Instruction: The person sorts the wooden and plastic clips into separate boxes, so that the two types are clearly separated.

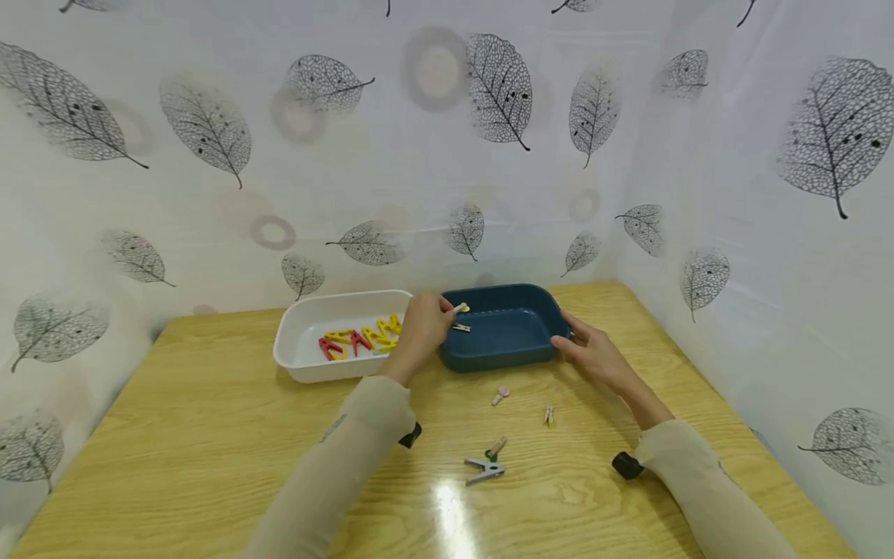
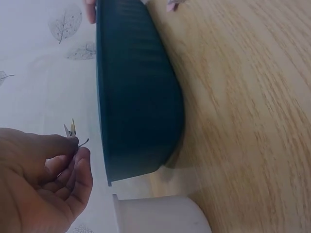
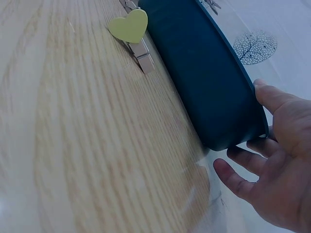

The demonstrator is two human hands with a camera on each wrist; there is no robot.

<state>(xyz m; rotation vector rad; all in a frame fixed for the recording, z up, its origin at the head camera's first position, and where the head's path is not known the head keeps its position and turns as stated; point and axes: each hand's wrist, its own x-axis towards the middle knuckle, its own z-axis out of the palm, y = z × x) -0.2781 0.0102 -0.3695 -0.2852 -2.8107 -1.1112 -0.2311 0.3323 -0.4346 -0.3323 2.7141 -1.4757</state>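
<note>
My left hand (image 1: pixel 424 324) pinches a small wooden clothespin (image 1: pixel 461 308) between thumb and fingers, above the left end of a dark blue tray (image 1: pixel 499 361). In the left wrist view that clothespin (image 2: pixel 72 131) sticks up past the fingertips, beside the tray's rim. Another small clothespin (image 1: pixel 462 328) lies inside the tray at its left. At the tray's right end, my right hand (image 1: pixel 594 353) grips the corner. The right wrist view shows its thumb on the rim and some fingers against the outer wall.
A white tray (image 1: pixel 307 373) with several red and yellow clothespins stands left of the blue one. On the wooden table in front lie a pink-topped clothespin (image 1: pixel 501 395), a small clothespin (image 1: pixel 549 415), a green-topped one (image 1: pixel 497 448) and a larger grey clip (image 1: pixel 487 469).
</note>
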